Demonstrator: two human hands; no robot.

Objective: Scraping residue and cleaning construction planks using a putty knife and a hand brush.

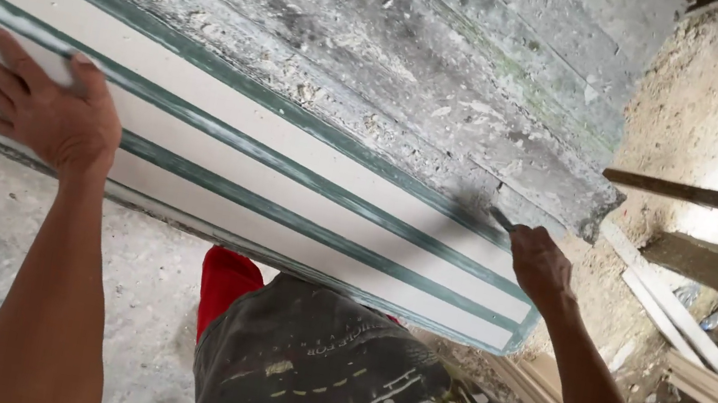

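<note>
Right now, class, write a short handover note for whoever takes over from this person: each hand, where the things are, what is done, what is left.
Left hand: flat, fingers spread, pressing on the white strips.
Right hand: closed on a thin tool, tip at the far end of the strips.
Strips lie side by side on the dusty workbench, green lines between them.
Done: cannot tell.
Left: cannot tell; the tool sits at the end nearest the wood scraps.
</note>
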